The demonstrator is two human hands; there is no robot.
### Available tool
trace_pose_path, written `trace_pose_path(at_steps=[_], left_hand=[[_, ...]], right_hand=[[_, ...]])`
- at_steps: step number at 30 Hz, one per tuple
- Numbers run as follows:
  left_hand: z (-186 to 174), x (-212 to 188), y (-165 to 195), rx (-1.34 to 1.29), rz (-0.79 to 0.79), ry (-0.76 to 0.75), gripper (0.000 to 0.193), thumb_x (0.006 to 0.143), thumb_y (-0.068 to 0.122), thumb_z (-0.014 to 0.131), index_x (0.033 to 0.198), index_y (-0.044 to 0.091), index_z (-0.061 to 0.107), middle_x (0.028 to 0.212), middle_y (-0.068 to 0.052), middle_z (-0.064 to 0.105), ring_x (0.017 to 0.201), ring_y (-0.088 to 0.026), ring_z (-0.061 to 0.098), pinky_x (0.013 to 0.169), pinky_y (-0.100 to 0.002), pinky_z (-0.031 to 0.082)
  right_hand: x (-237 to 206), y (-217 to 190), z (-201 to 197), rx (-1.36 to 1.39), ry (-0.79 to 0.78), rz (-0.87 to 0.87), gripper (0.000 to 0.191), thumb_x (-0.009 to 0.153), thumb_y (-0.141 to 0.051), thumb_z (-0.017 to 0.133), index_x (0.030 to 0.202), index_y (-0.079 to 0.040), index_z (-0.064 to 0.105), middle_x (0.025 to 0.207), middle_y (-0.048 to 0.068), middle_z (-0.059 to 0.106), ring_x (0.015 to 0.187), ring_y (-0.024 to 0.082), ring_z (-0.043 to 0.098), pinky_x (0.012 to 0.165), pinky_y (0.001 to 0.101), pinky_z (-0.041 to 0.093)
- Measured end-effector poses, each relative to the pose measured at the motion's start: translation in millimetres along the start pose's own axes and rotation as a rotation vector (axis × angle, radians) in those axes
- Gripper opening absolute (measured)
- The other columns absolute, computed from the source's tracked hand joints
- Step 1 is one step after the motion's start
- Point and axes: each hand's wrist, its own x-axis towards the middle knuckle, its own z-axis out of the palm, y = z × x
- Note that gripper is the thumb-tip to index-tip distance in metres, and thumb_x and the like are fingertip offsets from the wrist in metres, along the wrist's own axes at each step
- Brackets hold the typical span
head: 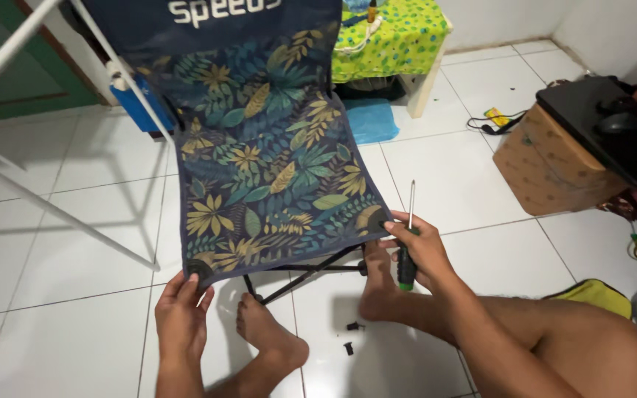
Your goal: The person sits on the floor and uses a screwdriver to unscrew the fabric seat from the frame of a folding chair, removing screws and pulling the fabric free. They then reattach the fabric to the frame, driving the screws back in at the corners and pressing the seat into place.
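The person sits on the white tile floor (481,169) with a folding camp chair (267,155) propped up in front of them, its dark blue seat fabric printed with yellow and teal leaves. Everything else can be placed from that chair.

The left hand (180,313) is at the chair's lower left corner, fingers curled up over the hem and gripping the fabric where a dark corner pocket sits. The right hand (420,247) is at the lower right corner; it is closed around the black and green handle of a screwdriver (408,236), whose thin shaft points straight up past the fabric edge, while the thumb and fingertips also press on that corner.

Below the bottom hem, the chair's black frame rods (300,278) show, crossing just above the person's bare feet (270,332). Two small black plastic pieces (352,335) lie loose on the tile just below and right of the rods, between the feet.

To the chair's left, white tubes of a rack (53,206) slant across the floor, with bare tile between them and the fabric edge. Behind the chair's upper right is a low table with a green spotted cloth (392,37). Well off to the right stands a cardboard box (547,162) with a black case on top, and a wide stretch of open tile lies between it and the chair.
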Motion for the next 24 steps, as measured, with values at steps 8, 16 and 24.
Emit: trace_pose_path(at_steps=[8,16,24], left_hand=[[-4.6,24.8,-4.2,-0.175,-0.022,-0.158,0.029,0.094,0.007,0.065,0.122,0.004,0.06,0.109,-0.006,0.068,0.092,-0.014,0.063,0.073,-0.027,0.047],[24.4,24.3,1.2,0.169,0.067,-0.044,0.02,0.093,0.011,0.073,0.11,0.002,0.067,0.096,-0.003,0.067,0.075,-0.009,0.052,0.062,-0.025,0.04],[14.4,27.5,9.6,0.202,0.106,-0.105,0.022,0.093,0.014,0.073,0.109,0.0,0.066,0.097,-0.005,0.069,0.079,-0.011,0.062,0.071,-0.027,0.052]], right_hand=[[9.0,-2.7,-5.4,0.063,-0.161,0.088,0.044,0.091,-0.007,0.068,0.133,0.001,0.057,0.101,0.014,0.071,0.08,0.018,0.072,0.055,0.0264,0.053],[8.0,1.2,-0.9,-0.079,-0.114,-0.011,0.043,0.087,-0.007,0.07,0.128,-0.001,0.062,0.092,0.01,0.07,0.05,0.014,0.057,0.045,0.0275,0.046],[12.3,0.2,-2.7,-0.152,-0.152,0.006,0.038,0.09,-0.009,0.069,0.127,-0.001,0.062,0.093,0.011,0.07,0.061,0.015,0.065,0.047,0.0278,0.048]])
